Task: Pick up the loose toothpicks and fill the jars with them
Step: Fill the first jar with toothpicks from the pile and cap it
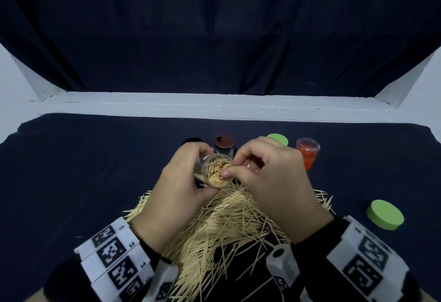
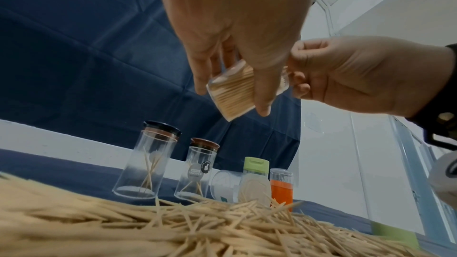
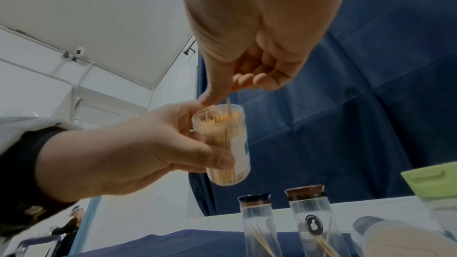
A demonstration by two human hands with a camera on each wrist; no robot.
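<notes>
Your left hand (image 1: 177, 182) gripped a clear plastic jar packed with toothpicks (image 1: 214, 170), tilted above the loose toothpick pile (image 1: 222, 225). Your right hand (image 1: 272, 177) pinched toothpicks at its mouth.

A table draped in dark navy cloth (image 1: 71, 170) carries a sprawling heap of pale wooden toothpicks (image 1: 222, 225), a round green plastic lid (image 1: 384, 214) and an orange-filled clear plastic jar (image 1: 307, 152)

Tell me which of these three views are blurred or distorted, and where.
Head view: sharp, wide-angle bend at the white ledge. Left wrist view: near toothpick pile blurred, standing jars clearer. Right wrist view: held jar fairly sharp, lower-right corner smeared.
</notes>
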